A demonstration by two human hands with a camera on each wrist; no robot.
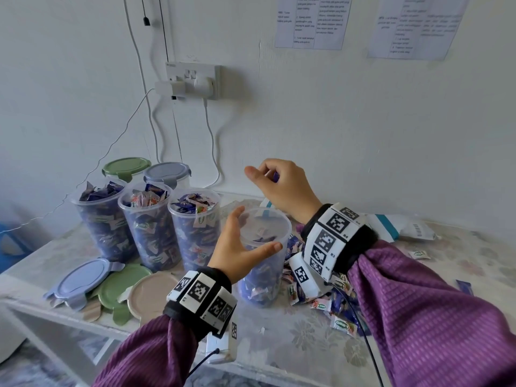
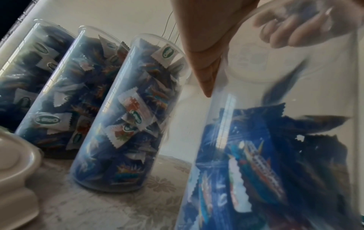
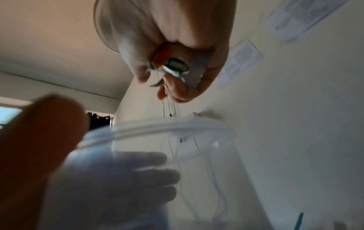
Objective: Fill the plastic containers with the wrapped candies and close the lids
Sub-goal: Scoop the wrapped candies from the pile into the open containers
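My left hand (image 1: pixel 248 237) grips a tall clear container (image 1: pixel 262 275) on the table, thumb on the near side, fingers round the far side. It is about half full of blue and white wrapped candies (image 2: pixel 256 155). Just above its open mouth, my right hand (image 1: pixel 264 174) holds wrapped candies (image 3: pixel 173 66) in curled fingers with the thumb stretched out. The right wrist view shows the container's rim (image 3: pixel 177 124) below that hand. To the left stand three open containers (image 1: pixel 150 227) filled to the top with candies.
Two lidded containers, one green (image 1: pixel 126 166) and one grey-blue (image 1: pixel 167 172), stand by the wall. Loose blue (image 1: pixel 83 277), green (image 1: pixel 117 286) and beige (image 1: pixel 150 291) lids lie front left. A pile of loose candies (image 1: pixel 329 300) and a white bag (image 1: pixel 402 224) lie to the right. Cables hang from a wall socket (image 1: pixel 192 82).
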